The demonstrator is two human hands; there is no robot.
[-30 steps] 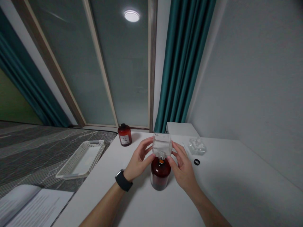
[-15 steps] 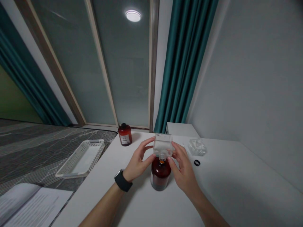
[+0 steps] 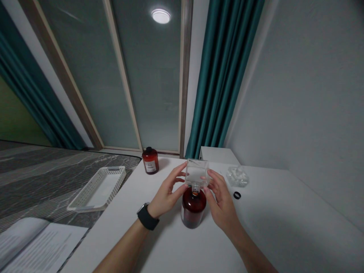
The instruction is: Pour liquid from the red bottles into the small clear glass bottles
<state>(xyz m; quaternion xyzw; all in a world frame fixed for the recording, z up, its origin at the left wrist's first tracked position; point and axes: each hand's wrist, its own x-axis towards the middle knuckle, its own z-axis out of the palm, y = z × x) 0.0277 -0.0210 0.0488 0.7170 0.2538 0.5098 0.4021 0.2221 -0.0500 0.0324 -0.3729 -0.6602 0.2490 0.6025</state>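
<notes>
Head view: both hands' fingers (image 3: 182,175) clamp clear bottle (image 3: 196,173) inverted on amber bottle (image 3: 193,207); bare table (image 3: 270,231) rightward.

Both hands, left hand (image 3: 166,193) and right hand (image 3: 221,199), hold clear bottle (image 3: 196,174) inverted over amber bottle (image 3: 193,208) on white table (image 3: 270,231).

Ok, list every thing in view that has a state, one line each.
clear square bottle: upside down, neck over the amber bottle's mouth, held from both sides
amber bottle: upright on the table, uncapped
left hand: fingers on the clear bottle
right hand: fingers on the clear bottle
second amber bottle: upright, capped
white basket: nothing visible inside
black ring: lying flat on the table
ceiling light: on
</notes>
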